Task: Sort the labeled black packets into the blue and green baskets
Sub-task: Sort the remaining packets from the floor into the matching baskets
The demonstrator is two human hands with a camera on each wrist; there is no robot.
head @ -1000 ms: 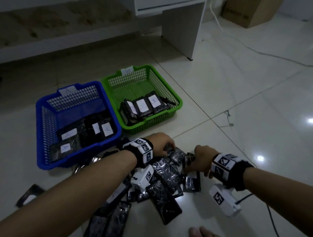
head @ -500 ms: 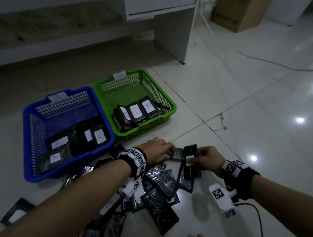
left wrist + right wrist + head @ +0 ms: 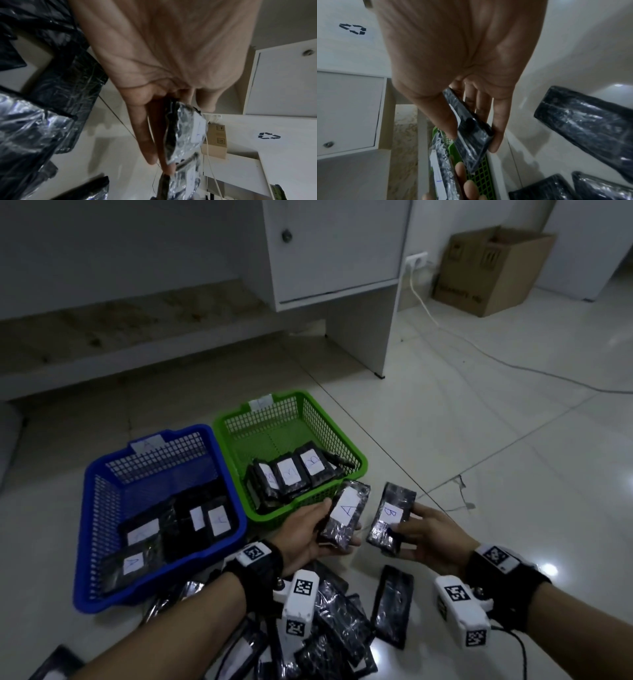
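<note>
Pale glossy floor tiles (image 3: 445, 440) run under everything you are working over, with a white cabinet (image 3: 335, 251) and a cardboard box (image 3: 489, 268) at the far wall and a white cable (image 3: 479, 350) trailing across the tiles.

Your left hand (image 3: 308, 537) is curled round the packet marked A (image 3: 346, 513), thumb along its left edge and fingers wrapped under its right edge, label face up. In the left wrist view that packet sits edge-on between thumb and fingers (image 3: 147, 135).

Your right hand (image 3: 423, 539) pinches the packet marked B (image 3: 390, 522), thumb across its lower face and fingertips on its right edge. The right wrist view shows the fingers (image 3: 498, 121) folded behind it. The two packets are just beside each other, apart, both tilted away from you.

Directly beyond your left grip stands the green basket (image 3: 356, 453), with several B packets (image 3: 291, 474) leaning in a row at its near side. Left of it, touching it, is the blue basket (image 3: 92, 508), holding packets labelled A (image 3: 144, 534) lying flat.

Below both grips, toward you, the unsorted black packets (image 3: 342, 628) lie heaped on the tiles; one (image 3: 392, 607) lies under your right hand, slightly off the heap.
</note>
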